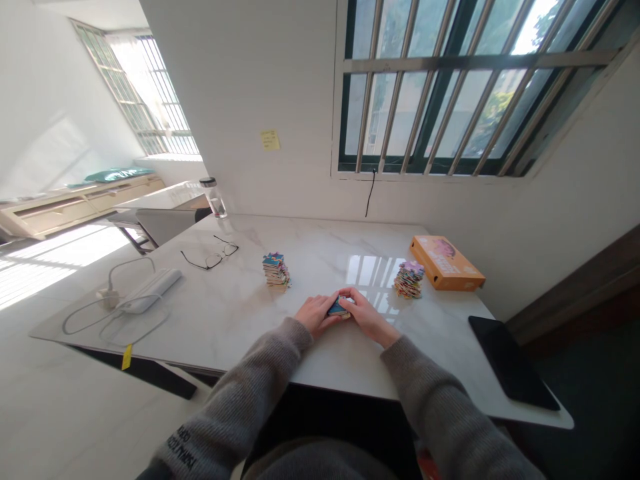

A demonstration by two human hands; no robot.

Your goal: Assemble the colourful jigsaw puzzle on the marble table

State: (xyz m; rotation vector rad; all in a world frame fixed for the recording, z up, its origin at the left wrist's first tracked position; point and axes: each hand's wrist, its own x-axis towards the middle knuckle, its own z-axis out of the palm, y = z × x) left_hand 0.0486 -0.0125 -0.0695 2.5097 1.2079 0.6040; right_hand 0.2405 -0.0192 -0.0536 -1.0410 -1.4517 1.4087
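Both of my hands meet near the middle of a white marble table (235, 313). Between them, my left hand (316, 315) and my right hand (367, 315) pinch a small blue-topped bunch of jigsaw puzzle pieces (339, 308), mostly hidden by my fingers. To the left of my hands stands a tilted stack of puzzle pieces (276, 271). A second, more colourful stack of puzzle pieces (409, 280) stands to the right, next to an orange puzzle box (447, 263).
Black-framed glasses (213, 255) and a clear bottle (215, 198) lie at the far left. A white charger with its cable (147, 291) sits at the left edge. A black tablet (513, 362) lies at the right edge.
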